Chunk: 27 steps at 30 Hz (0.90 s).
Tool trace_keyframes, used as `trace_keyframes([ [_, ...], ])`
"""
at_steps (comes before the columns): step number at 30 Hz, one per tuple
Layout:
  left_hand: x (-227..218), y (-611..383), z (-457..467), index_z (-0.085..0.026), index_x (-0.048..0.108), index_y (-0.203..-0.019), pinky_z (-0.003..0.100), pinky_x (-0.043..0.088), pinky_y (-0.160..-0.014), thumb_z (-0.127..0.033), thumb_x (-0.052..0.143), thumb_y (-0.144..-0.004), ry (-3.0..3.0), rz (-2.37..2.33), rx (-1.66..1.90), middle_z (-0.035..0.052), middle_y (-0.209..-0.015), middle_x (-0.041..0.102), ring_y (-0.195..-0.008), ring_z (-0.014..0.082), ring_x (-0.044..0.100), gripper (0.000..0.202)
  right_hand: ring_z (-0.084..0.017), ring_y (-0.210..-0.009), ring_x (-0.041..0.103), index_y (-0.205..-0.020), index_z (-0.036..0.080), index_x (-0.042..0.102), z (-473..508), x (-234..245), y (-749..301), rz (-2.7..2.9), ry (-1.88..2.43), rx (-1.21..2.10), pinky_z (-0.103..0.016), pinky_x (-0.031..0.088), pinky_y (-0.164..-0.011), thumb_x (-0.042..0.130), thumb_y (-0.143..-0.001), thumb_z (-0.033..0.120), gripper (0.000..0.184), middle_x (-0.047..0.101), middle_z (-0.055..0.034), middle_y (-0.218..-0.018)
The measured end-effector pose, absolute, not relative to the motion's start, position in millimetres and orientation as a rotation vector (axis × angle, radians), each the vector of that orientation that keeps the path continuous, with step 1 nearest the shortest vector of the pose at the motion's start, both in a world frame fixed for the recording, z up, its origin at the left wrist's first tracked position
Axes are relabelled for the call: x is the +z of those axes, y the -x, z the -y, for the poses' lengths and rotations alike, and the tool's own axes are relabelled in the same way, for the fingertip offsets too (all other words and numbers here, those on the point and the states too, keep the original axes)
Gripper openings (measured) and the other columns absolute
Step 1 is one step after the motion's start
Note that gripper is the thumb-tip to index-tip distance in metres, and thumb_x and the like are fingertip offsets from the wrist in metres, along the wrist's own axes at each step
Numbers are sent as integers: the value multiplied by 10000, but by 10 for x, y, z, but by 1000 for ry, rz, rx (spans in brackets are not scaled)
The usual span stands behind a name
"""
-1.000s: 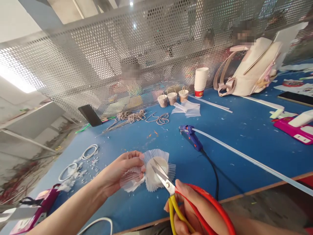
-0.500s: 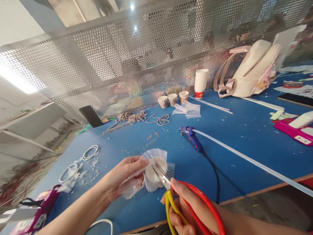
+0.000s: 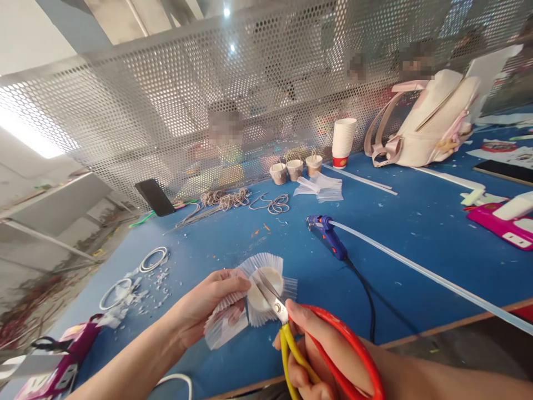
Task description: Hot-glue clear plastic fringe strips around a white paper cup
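My left hand (image 3: 208,305) pinches a white pleated paper liner (image 3: 260,278) by its left edge, just above the blue table (image 3: 416,222). A loose pleated flap hangs under my thumb. My right hand (image 3: 320,355) grips scissors (image 3: 277,308) with a yellow and a red handle loop. The metal blades lie across the liner's round centre, slightly parted.
A blue glue gun (image 3: 328,236) with a long clear glue stick and black cord lies right of the liner. Paper cups (image 3: 343,141), small cups, wire loops (image 3: 225,198), a phone (image 3: 154,197) and a beige bag (image 3: 433,119) stand along a perforated metal screen. White rings (image 3: 152,258) lie left.
The scissors have slid a little left and further into the liner. My left hand has turned the liner slightly and the loose flap now hangs lower.
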<state>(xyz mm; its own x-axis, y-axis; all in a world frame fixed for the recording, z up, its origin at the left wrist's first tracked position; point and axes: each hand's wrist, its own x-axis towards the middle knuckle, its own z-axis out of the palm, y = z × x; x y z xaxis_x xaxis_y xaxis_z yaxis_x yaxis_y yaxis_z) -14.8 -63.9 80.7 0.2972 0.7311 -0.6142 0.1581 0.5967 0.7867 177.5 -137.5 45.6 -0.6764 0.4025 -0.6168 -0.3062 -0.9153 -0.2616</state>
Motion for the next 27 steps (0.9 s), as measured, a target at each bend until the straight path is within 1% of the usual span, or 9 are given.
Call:
trace_keyframes([
  [6,792,157,627,-112,590,-563,178,338,-385,-266,732,-599,-865,-1247,496,-7,-455,525,-372,68,437,212,-28,-301,374,-776,181,472,1311,549,-1778,226,1074,2609,-87,282,-281,365,-904,624,473,476,35,-509],
  [8,797,162,622,-119,577,-554,179,342,-379,-254,727,-588,-858,-1256,506,-14,-457,515,-369,68,433,205,-30,-299,386,-755,182,470,1289,554,-1782,221,1037,2631,-88,301,-285,377,-905,614,467,482,33,-503],
  [11,797,172,605,-135,557,-542,189,359,-381,-219,700,-577,-856,-1246,514,-23,-462,502,-375,77,438,169,-42,-300,412,-697,179,463,1254,545,-1800,172,988,2700,-99,331,-287,382,-895,632,501,483,26,-482],
  [13,789,179,588,-143,537,-519,194,367,-380,-198,670,-568,-860,-1230,507,-27,-453,487,-371,81,441,152,-47,-288,402,-676,178,465,1237,537,-1816,180,995,2722,-107,318,-271,351,-893,655,536,473,24,-463],
  [16,780,184,559,-148,516,-494,191,345,-350,-182,629,-558,-873,-1229,482,-28,-420,469,-331,80,430,134,-45,-296,398,-714,173,489,1226,522,-1839,204,954,2730,-109,307,-270,340,-886,672,549,491,16,-494],
  [19,781,185,542,-143,528,-511,181,334,-340,-184,616,-566,-879,-1231,470,-20,-401,480,-315,81,435,111,-49,-318,408,-777,175,516,1223,512,-1850,189,894,2743,-114,320,-281,362,-855,709,561,511,9,-529],
  [23,784,178,543,-142,535,-511,180,344,-344,-196,625,-563,-867,-1226,467,-13,-391,491,-311,83,445,117,-47,-317,393,-785,165,530,1231,527,-1841,149,872,2748,-109,309,-271,323,-844,740,614,497,5,-518],
  [27,781,171,560,-145,531,-497,191,341,-342,-189,626,-538,-846,-1233,473,-16,-380,485,-305,90,445,112,-38,-314,378,-782,163,532,1250,552,-1830,103,923,2703,-95,292,-265,353,-831,743,609,488,6,-511],
])
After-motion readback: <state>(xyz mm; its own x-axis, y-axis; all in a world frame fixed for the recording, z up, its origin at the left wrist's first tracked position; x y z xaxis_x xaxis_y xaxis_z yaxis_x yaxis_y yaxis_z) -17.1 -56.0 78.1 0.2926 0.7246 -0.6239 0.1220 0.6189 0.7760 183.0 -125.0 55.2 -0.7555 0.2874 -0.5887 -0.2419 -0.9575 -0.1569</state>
